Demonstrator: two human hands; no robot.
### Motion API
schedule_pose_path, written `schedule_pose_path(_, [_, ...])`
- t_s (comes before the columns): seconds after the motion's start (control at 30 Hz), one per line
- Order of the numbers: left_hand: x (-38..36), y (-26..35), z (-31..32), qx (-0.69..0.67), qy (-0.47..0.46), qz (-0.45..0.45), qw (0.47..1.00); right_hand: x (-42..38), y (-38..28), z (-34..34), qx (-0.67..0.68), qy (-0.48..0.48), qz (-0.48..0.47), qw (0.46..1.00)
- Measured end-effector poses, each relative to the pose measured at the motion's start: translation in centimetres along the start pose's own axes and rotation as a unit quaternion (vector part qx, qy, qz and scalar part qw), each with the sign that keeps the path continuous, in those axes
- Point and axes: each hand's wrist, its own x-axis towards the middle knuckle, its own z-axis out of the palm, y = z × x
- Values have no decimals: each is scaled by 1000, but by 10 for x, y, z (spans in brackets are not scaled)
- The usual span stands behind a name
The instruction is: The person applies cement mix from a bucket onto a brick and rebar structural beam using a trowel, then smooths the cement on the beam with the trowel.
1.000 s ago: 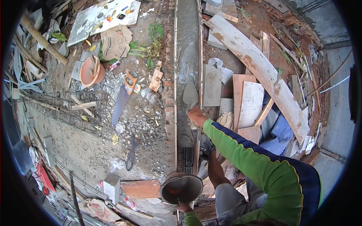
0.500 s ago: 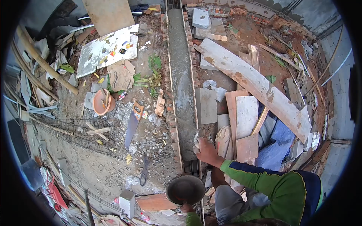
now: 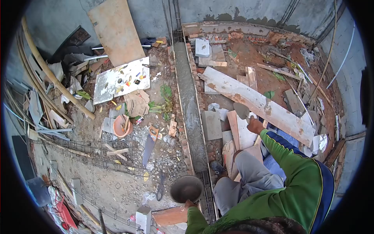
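My right hand (image 3: 255, 125) is closed round the handle of a trowel (image 3: 241, 110), held up over the boards right of the trench. My left hand (image 3: 189, 204) grips the near rim of a round, dark, shallow bowl (image 3: 186, 183) beside the lower end of the trench. The bowl's inside looks mostly bare. Wet grey concrete (image 3: 191, 105) fills the long narrow formwork between thin boards and brick edges. Steel rebar (image 3: 206, 187) shows uncovered at its near end, close to my knees.
A handsaw (image 3: 149, 146) and an orange bucket (image 3: 123, 126) lie left on gravel. A long plank (image 3: 261, 103) slants across the right side. Wire rebar cages (image 3: 85, 146) stretch over the left ground. A concrete block (image 3: 143, 220) stands near the bowl.
My right hand has lifted off the concrete and swung right and up with the trowel. My left hand still holds the bowl. The view has tilted up, showing more back wall.
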Motion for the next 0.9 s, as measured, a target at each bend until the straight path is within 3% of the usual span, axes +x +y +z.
schedule_pose_path(0.03, [20,-8,-9,424,70,172,887,7,21,-11,42,27,33,998])
schedule_pose_path(0.1, [22,12,-18,381,66,123,914,20,64,-26,44,140,-10,989])
schedule_pose_path(0.2, [28,36,-30,343,93,95,930,16,69,-65,144,144,78,976])
schedule_pose_path(0.3, [31,55,-40,321,124,104,933,29,72,-58,192,140,84,968])
schedule_pose_path(0.37, [39,70,-38,393,145,111,901,40,52,-58,122,133,66,981])
schedule_pose_path(0.47, [41,75,-35,302,156,86,936,79,6,-50,73,111,24,991])
schedule_pose_path(0.53, [34,81,-25,252,160,66,952,146,-18,-25,126,21,-3,992])
schedule_pose_path(0.57, [28,88,-17,215,165,40,962,187,-27,-6,-26,67,-164,984])
schedule_pose_path(0.6, [19,105,-5,172,168,15,971,268,-3,64,-158,197,-314,915])
schedule_pose_path(0.67, [9,135,27,66,175,-33,982,315,-106,49,-18,67,-239,969])
schedule_pose_path(0.8, [-31,261,86,-213,200,-121,949,491,-250,138,69,35,-192,978])
schedule_pose_path(0.87, [-51,311,112,-306,211,-149,916,568,-317,154,93,-27,-170,981])
schedule_pose_path(0.9, [-57,332,125,-341,213,-163,901,616,-335,178,116,-3,-199,973])
